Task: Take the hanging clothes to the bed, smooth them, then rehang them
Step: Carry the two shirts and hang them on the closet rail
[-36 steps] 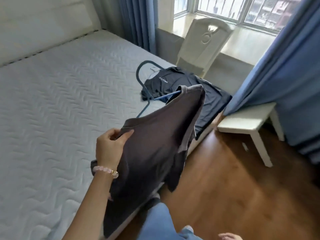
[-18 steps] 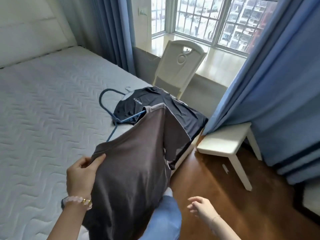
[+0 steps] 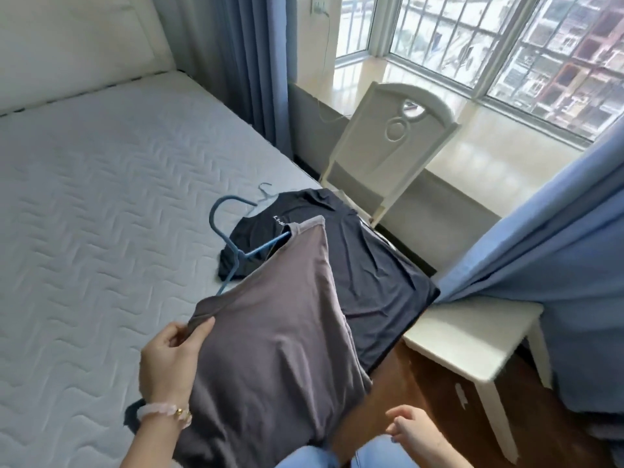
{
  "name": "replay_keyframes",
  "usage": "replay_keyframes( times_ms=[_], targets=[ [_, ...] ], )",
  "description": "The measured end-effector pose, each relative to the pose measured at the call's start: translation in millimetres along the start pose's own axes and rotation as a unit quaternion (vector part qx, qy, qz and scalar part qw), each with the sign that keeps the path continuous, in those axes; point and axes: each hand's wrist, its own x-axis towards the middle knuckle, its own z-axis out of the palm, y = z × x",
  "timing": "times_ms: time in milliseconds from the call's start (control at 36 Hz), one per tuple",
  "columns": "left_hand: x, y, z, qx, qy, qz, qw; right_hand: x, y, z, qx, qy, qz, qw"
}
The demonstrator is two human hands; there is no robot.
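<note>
A grey shirt [image 3: 270, 332] hangs on a blue hanger [image 3: 229, 244], whose hook curves up over the mattress. My left hand [image 3: 169, 359] pinches the shirt's near shoulder and holds it above the bed's edge. My right hand [image 3: 415, 430] hovers low at the bottom right with relaxed fingers, holding nothing, just right of the shirt's hem. A black shirt [image 3: 364, 271] lies spread flat on the bed [image 3: 84, 231] near its corner, with a thin pale hanger hook [image 3: 265, 192] showing beside its collar.
A white chair [image 3: 388, 146] stands between the bed's corner and the window ledge. A white stool [image 3: 472, 339] sits on the wooden floor at right, partly under a blue curtain [image 3: 557, 248]. Another blue curtain [image 3: 250, 62] hangs behind the bed.
The view has risen toward the window. My right hand has come up into view at the lower right. My left hand keeps hold of the grey shirt's shoulder.
</note>
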Motion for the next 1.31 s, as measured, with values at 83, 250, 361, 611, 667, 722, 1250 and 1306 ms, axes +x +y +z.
replay_keyframes(
  times_ms=[83, 250, 361, 611, 667, 722, 1250, 1306],
  targets=[
    [11.7, 5.5, 14.3, 0.019, 0.003, -0.002, 1.000, 23.8, -3.8, -16.2, 0.004, -0.009, 0.035, 0.999],
    [24.2, 11.4, 41.8, 0.106, 0.043, -0.011, 0.993, 82.4, -49.0, -53.2, -0.034, -0.042, 0.028, 0.998],
    [37.1, 17.6, 68.7, 0.136, 0.073, -0.046, 0.987, 132.3, -141.0, -74.2, -0.040, -0.057, -0.017, 0.997],
    [116.3, 19.8, 156.0, 0.159, 0.039, -0.110, 0.980, 251.3, -371.8, -71.5, -0.139, -0.115, -0.153, 0.972],
    [131.4, 13.3, 175.8, 0.161, 0.023, -0.120, 0.979, 281.0, -404.6, -62.3, -0.159, -0.112, -0.173, 0.965],
    [145.2, 1.2, 193.6, 0.155, 0.016, -0.133, 0.979, 312.2, -429.7, -51.6, -0.181, -0.101, -0.189, 0.960],
    [269.0, -211.4, 290.0, 0.397, -0.017, -0.113, 0.910, 523.7, -558.3, 65.1, -0.433, 0.008, -0.374, 0.820],
    [268.1, -217.2, 291.7, 0.419, -0.021, -0.066, 0.905, 534.9, -569.8, 70.7, -0.472, 0.037, -0.377, 0.796]
  ],
)
